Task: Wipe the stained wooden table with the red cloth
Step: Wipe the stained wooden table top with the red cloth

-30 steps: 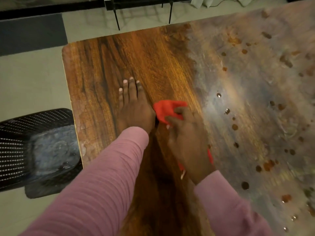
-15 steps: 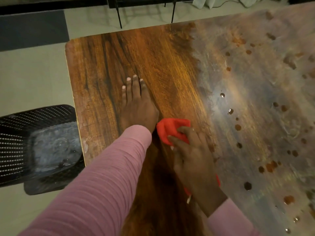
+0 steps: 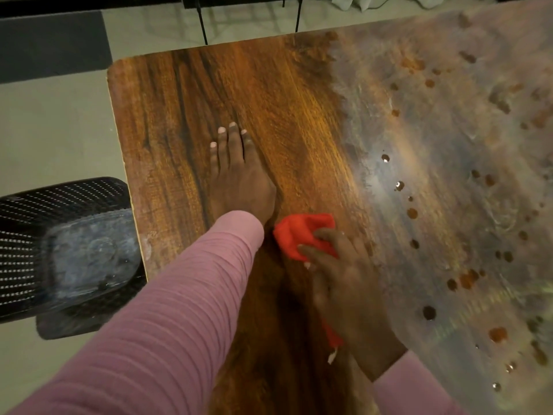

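right hand (image 3: 348, 283) presses red cloth (image 3: 302, 235) on wooden table (image 3: 269, 100).

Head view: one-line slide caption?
Right hand grips the red cloth on the wooden table, left hand flat beside it; brown stains dot the table's right side.

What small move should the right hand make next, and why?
Probably sweep the red cloth rightward: the right hand grips it on a clean part of the wooden table, while brown spots and grey film lie just to its right.
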A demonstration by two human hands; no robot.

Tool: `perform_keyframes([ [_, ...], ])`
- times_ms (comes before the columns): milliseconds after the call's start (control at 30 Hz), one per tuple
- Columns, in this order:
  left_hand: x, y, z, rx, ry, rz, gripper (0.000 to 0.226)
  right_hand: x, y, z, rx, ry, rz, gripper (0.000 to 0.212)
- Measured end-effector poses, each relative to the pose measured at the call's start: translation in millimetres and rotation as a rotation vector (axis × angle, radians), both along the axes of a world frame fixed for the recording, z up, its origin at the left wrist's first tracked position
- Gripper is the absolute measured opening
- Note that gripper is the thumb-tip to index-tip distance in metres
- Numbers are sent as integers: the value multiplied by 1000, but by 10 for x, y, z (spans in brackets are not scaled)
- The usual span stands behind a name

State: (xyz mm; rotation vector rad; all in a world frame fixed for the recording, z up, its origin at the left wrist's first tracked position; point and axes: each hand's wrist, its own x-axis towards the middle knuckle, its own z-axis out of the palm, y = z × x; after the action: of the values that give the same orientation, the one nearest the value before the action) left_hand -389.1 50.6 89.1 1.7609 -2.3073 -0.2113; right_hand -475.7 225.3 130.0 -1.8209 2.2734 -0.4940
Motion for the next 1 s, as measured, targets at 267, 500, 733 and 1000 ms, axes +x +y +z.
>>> perform_keyframes([
  [267,122,317,162,0,18,-93,57,-276,-177,19,20,-5,-247,26],
  [500,184,1242,255,156,44,-70,66,-251,-171,69,23,-37,-277,27],
  [733,152,1394,154,228,-26,-92,70,-1,271,114,3,-96,-194,28],
  [1000,108,1398,102,167,-11,-62,61,-431,422,3,-22,-14,-337,27],
])
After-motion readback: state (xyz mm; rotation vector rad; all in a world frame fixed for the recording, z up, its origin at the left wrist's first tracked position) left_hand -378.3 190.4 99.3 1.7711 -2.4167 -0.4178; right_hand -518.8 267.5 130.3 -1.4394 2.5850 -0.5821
